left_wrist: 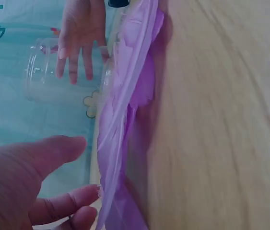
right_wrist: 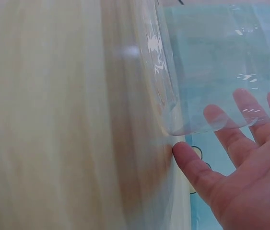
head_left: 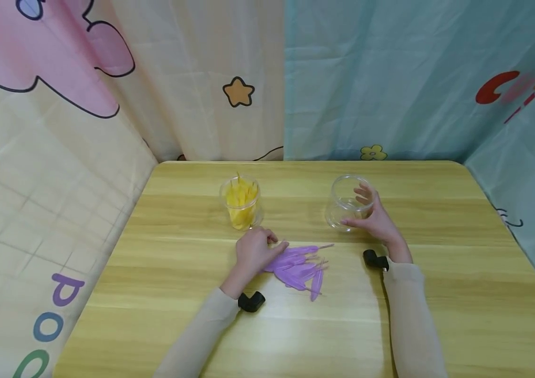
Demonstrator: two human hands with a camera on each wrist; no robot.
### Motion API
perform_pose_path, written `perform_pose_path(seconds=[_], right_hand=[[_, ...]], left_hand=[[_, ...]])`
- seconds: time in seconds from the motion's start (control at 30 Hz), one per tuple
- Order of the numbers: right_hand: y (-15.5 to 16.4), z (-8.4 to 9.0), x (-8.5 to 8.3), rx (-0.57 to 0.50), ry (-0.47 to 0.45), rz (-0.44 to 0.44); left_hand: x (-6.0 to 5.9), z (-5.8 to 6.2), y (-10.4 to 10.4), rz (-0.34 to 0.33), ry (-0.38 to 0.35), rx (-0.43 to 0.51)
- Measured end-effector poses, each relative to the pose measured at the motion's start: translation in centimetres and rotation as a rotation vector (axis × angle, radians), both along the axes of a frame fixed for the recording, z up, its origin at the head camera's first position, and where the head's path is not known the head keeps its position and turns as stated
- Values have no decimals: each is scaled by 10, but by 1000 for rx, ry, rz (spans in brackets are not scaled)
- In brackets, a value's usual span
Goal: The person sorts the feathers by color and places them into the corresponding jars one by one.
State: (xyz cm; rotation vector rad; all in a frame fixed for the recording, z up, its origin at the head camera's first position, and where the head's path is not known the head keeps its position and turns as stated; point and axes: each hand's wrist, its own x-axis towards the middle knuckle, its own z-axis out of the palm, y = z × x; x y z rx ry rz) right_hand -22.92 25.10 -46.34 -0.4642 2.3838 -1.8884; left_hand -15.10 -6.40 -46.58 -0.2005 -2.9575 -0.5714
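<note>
Purple feathers (head_left: 297, 268) lie in a loose, overlapping pile on the wooden table. My left hand (head_left: 254, 249) is at the pile's left end, its thumb apart from the fingers. In the left wrist view its fingertips (left_wrist: 92, 192) are right at the edge of the feathers (left_wrist: 125, 105). A transparent jar (head_left: 343, 207) stands upright at the right, with nothing visible in it. Around its right side is my right hand (head_left: 376, 218), thumb in front and fingers spread behind. From the right wrist, those straight fingers (right_wrist: 235, 139) show partly through the jar wall (right_wrist: 211, 62).
Behind my left hand stands a second transparent jar (head_left: 254, 216), filled with yellow feathers (head_left: 241, 197). The wooden table (head_left: 324, 341) ends at a back edge against printed curtains (head_left: 201, 79). A black wrist camera (head_left: 250, 302) sits by the left cuff, another (head_left: 375, 260) by the right.
</note>
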Motion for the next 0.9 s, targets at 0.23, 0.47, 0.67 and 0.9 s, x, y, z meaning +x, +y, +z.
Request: perform_pose_path(seconds=[0.23,0.47,0.67,0.9], right_hand=[[2,-12,-1,16,17,-6],[2,-12,-2,22,25,-7],[2,-11,-4,30,6,-7],[1,-7,-4,24,-1,-3]], left_hand=[[-5,-7,4,14,16,-27],[-8,-8,6,6,-23,-8],[-11,-7,6,20,-61,-28],[-13,-3,3,-27,-94,-1]])
